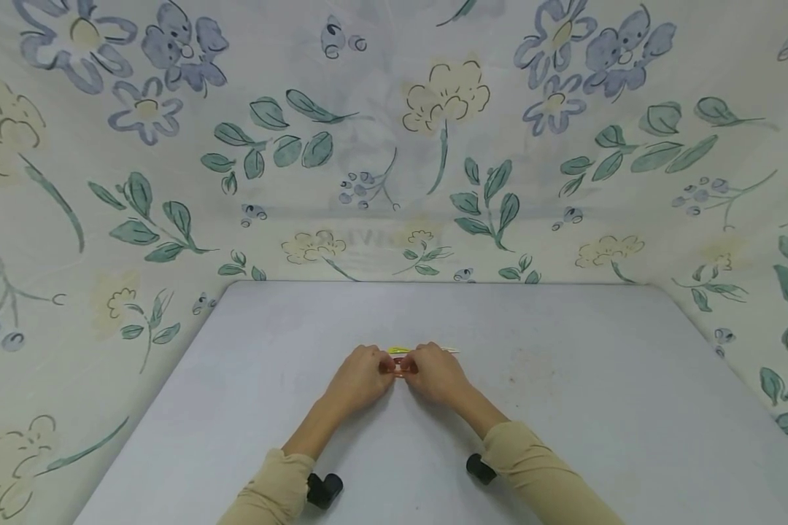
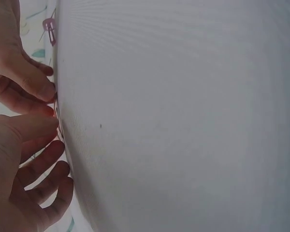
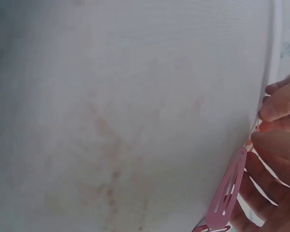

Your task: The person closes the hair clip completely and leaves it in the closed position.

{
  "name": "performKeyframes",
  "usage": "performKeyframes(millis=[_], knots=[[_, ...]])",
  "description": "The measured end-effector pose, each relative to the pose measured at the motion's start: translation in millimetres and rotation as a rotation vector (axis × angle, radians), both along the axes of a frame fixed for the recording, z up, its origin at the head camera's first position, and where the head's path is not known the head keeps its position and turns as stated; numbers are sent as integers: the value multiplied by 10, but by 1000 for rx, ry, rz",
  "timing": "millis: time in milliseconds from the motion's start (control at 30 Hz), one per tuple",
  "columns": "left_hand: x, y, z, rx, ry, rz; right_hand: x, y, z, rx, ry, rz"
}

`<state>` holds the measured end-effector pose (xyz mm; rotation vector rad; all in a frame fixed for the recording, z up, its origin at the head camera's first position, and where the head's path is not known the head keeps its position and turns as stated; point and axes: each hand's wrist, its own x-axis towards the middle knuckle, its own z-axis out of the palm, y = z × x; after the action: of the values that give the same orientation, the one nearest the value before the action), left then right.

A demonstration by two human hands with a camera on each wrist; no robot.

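A small orange-red clip (image 1: 400, 375) shows between the fingertips of both hands in the head view, mostly covered by them. My left hand (image 1: 361, 375) pinches its left end, and my right hand (image 1: 438, 372) pinches the right end. Just beyond the fingertips lies a yellow strip (image 1: 399, 350). A pink snap hair clip (image 3: 228, 193) lies beside the right hand (image 3: 275, 179) in the right wrist view. In the left wrist view, the left hand (image 2: 26, 174) has its outer fingers loosely bent, with the right hand's thumb close above.
The white tabletop (image 1: 565, 350) carries faint brownish marks right of the hands. A floral cloth (image 1: 394, 146) hangs behind the table and along both sides. Black wrist devices (image 1: 325, 490) sit under the cuffs of the beige sleeves (image 1: 269, 485).
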<state>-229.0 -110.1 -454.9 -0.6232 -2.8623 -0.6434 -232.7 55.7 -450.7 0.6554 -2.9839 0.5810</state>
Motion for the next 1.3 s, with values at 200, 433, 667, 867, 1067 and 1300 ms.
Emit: performKeyframes(millis=[200,433,667,867,1067,1300], knots=[[19,-5,19,28,-28,4,13,24,2,-53,-33,-9],[17,-8,43,73,-68,10,28,62,2,-103,-61,-39],[22,-21,57,101,-73,32,73,160,89,-185,-99,-64],[13,2,98,175,-112,49,85,349,135,-235,-131,-105],[-8,95,132,241,-116,6,81,562,130,-297,-126,-158],[-39,220,166,254,-132,-44,129,738,110,-302,-116,-187]])
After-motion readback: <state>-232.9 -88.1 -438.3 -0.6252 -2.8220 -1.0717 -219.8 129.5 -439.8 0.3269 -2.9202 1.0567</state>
